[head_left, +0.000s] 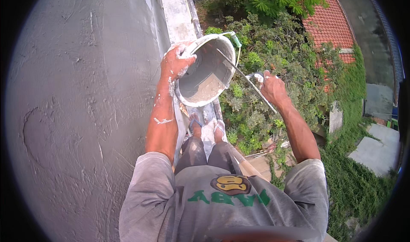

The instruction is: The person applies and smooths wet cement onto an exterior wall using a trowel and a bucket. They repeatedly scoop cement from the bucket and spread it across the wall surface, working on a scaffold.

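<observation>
Grey plastered wall (72,113), ledge (177,15), bushes (273,58)

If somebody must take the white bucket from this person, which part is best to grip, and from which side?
Probably the wire bail handle with its green grip, hanging at the far right rim of the white bucket; come from the right, over the plants. The left hand already clamps the left rim, the bucket tilts toward the person, and the trowel in the right hand crosses the mouth.

- A grey plastered wall (77,113) fills the left side.
- A narrow concrete ledge (177,11) runs beside it.
- Green bushes (273,58) lie below.
- A red tiled roof (331,24) lies beyond them.
- Concrete slabs (376,150) sit lower right.
</observation>
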The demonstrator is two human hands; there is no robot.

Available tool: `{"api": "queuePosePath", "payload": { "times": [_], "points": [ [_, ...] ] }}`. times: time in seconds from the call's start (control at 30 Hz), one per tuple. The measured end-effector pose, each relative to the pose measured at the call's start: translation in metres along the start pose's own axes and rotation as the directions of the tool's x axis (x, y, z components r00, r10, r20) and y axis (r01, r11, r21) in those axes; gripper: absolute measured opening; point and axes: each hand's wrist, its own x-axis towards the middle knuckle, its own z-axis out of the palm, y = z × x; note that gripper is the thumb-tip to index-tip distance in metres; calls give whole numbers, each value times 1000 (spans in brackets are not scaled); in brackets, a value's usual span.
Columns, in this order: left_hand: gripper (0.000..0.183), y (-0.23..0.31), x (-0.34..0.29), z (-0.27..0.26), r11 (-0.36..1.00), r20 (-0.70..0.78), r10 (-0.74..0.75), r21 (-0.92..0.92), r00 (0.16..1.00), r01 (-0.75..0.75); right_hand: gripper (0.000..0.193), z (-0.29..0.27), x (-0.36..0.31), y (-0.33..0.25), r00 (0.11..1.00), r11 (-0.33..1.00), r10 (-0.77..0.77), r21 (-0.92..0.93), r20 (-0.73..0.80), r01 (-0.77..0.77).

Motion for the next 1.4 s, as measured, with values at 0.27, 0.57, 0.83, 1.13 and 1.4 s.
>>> {"api": "queuePosePath", "payload": {
  "times": [0.27, 0.57, 0.83, 1.13, 1.4],
  "points": [
    [46, 98, -24, -28, 949, 69, 127, 282, 989, -141, 24, -119, -41, -6, 977, 976, -132, -194, -170, 98],
    [47, 155, -57, -20, 881, 121, 162, 429, 979, -199, 18, -94, -68, 11, 965, 969, -208, -169, -162, 180],
    [46, 177, -85, -23, 867, 21, 283, 422, 959, -265, 26, -30, -100, 25, 994, 987, -101, 126, -32, 104],
    [40, 200, -102, -32, 835, -14, 437, 377, 899, -400, 46, 9, -133, 19, 984, 665, -52, 741, 173, -95],
    [40, 219, -112, -30, 879, -122, 471, 152, 874, -453, 36, 26, -150, 13, 929, 123, -89, 929, 360, -348]
  ]
}}
